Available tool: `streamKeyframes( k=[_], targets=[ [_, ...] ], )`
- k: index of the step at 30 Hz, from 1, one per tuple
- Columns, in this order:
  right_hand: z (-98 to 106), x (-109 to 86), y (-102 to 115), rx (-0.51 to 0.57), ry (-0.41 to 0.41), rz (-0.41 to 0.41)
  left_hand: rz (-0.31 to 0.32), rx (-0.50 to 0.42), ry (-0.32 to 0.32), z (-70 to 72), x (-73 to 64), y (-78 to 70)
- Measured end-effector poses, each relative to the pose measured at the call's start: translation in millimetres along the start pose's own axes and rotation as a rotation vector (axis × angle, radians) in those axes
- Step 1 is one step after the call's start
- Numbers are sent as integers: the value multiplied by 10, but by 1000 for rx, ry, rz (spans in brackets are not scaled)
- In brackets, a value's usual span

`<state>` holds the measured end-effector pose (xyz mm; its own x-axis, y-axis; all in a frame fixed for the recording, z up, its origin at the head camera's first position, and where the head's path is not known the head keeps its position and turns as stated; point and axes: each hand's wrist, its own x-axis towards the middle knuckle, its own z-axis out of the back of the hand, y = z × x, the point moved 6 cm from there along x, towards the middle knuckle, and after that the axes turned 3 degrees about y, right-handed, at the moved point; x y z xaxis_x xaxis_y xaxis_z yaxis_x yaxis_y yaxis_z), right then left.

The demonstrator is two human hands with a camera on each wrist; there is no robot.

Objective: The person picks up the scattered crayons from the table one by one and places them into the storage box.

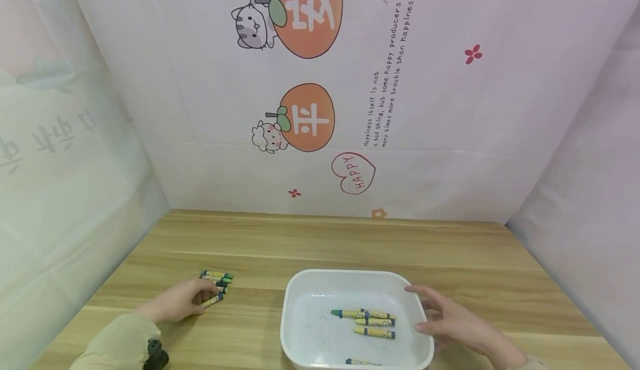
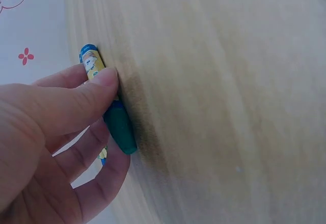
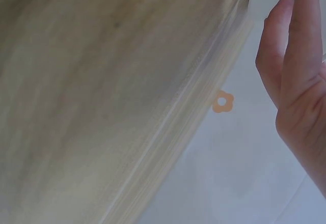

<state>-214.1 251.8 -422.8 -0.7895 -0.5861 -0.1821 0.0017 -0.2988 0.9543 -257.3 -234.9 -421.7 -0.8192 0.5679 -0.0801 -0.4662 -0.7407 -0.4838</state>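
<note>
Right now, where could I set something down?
Bare table lies between the white tub and back curtain, and between tub and the crayons by the left hand. Crowded: around those crayons, and where right hand meets tub.

The tub (image 1: 312,336) stood on the near part of the desk (image 1: 260,248). Crayons (image 1: 375,334) lay in it, a cluster around the middle and another by the near wall. Well to the tub's left, loose crayons (image 1: 217,275) lay close together on the desk, the left hand (image 1: 181,301) just beside them with a crayon (image 2: 121,127) between its fingers. The right hand (image 1: 452,321) touched the tub's right rim. Behind the desk was a cloth (image 1: 435,131), with others along both sides.
</note>
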Motion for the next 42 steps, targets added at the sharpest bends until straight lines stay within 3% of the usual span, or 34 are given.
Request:
streamKeyframes(
  k=[11,23,31,42],
  targets=[
    [-9,0,7,12,-13,3,35,0,65,-4,58,6],
    [1,11,1,14,-21,7,-9,-41,48,67,226,-291],
    [3,16,-3,13,-22,7,-51,-35,-17,111,402,-655],
    [-1,16,0,13,-24,-2,-116,-54,-4,106,740,-1277]
  ],
)
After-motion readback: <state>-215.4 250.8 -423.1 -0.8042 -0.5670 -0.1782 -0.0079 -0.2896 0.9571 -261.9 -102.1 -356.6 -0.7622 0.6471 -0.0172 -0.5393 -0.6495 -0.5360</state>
